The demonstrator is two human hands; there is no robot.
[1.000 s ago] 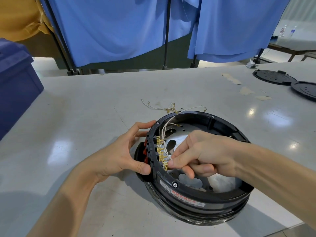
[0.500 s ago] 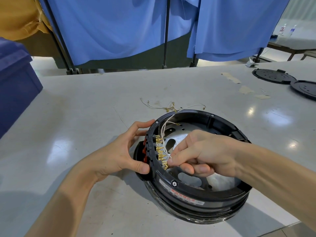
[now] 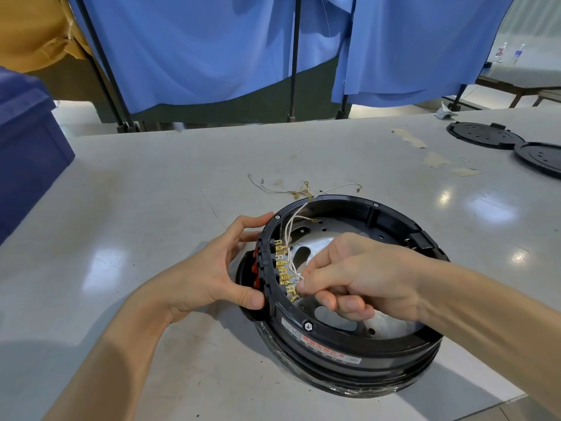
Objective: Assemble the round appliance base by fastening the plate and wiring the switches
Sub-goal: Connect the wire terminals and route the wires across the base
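**Round appliance base: wiring the switch terminals**

The round appliance base (image 3: 334, 344) rests on a glossy grey table (image 3: 151, 214), just below and right of the view's centre. It is a black moulded plastic ring with a shiny, perforated metal plate (image 3: 379, 328) inside. At the ring's nine o'clock, a row of brass spade terminals (image 3: 283, 268) backs the red switches (image 3: 257, 268).

The left hand (image 3: 209, 268) grips the ring's outer wall there, with thumb and fingers curled round it. The right hand (image 3: 358, 275) reaches inside with its fingers closed, pinching one of the thin white wires (image 3: 288, 232) at the lower terminals. The connector itself is hidden.

To seat it well, it probably needs a straight push along the blade while the left hand braces the ring.

Spare wires (image 3: 282, 188) lie past the ring at twelve o'clock, and two black discs (image 3: 482, 136) lie at two o'clock.
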